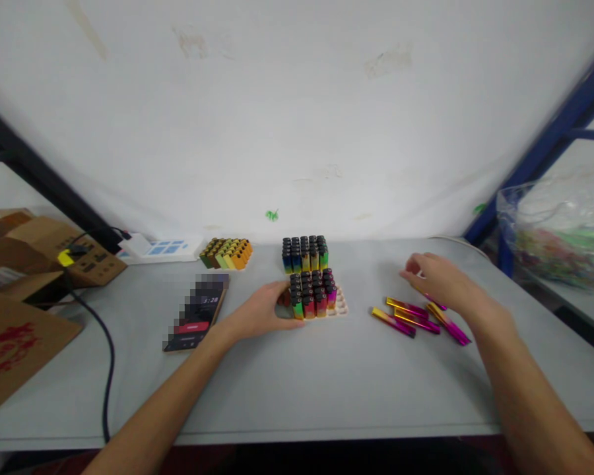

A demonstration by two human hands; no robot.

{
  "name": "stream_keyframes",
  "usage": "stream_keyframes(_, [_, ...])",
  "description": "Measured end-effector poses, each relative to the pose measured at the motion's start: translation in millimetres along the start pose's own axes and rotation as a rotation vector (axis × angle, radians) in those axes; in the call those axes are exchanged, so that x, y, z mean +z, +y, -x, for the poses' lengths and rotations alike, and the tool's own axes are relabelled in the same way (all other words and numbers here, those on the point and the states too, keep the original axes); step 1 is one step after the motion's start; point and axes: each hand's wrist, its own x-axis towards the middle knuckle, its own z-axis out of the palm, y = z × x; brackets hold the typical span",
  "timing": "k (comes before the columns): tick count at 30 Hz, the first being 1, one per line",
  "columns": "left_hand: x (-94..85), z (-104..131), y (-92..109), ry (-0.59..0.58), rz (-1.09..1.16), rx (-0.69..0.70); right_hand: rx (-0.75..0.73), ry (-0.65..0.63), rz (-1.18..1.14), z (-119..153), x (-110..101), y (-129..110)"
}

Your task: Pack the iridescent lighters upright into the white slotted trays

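My left hand (262,310) grips the left side of a white tray (342,305), its thumb along the front corner and its other fingers partly hidden behind the lighters. Upright lighters (309,297) with black tops fill most of this tray; vacant holes show along its right edge. My right hand (433,277) is at the right, above a loose group of yellow-and-magenta lighters (416,320) lying flat. Its fingers are curled together, and whatever they may hold is hidden. One lighter (440,303) shows partly from under that hand.
Behind the tray stands another block of lighters (304,254). Yellow, orange and green lighters (228,253) stand farther left, near a power strip (171,249). A phone (198,313), a black cable (109,349) and cardboard boxes (24,316) occupy the left. A clear plastic bag (564,231) is at right.
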Motion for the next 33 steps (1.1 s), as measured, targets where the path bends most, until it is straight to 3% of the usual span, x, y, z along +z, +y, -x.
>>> stream_keyframes(3, [0.6,0.1,-0.8,0.000,0.003,0.005,0.163,-0.248,0.064,2.4,-2.3,32.8])
stream_keyframes(5, [1.1,0.2,-1.5,0.004,0.002,0.005,0.185,-0.419,0.012,5.6,-5.3,43.2])
stream_keyframes(7, [1.5,0.3,-2.1,0.001,0.006,0.003,0.179,-0.496,-0.045,7.4,-7.6,46.8])
stream_keyframes(15, [0.1,-0.2,-0.4,-0.021,0.034,0.003,0.103,-0.252,-0.128,-1.7,5.4,28.6])
stream_keyframes(18, [0.0,-0.1,-0.2,-0.017,0.038,0.004,-0.002,-0.194,-0.223,-0.8,5.3,5.5])
stream_keyframes(23, [1.2,0.2,-1.4,-0.003,0.042,0.006,-0.247,0.046,-0.539,4.1,3.9,-43.3])
stream_keyframes(27, [1.1,0.4,-1.3,-0.003,0.046,0.009,-0.257,-0.007,-0.928,9.7,6.5,-72.0])
stream_keyframes(33, [1.0,0.2,-1.9,-0.001,0.008,0.006,-0.257,-0.138,-1.238,18.4,12.6,-95.7])
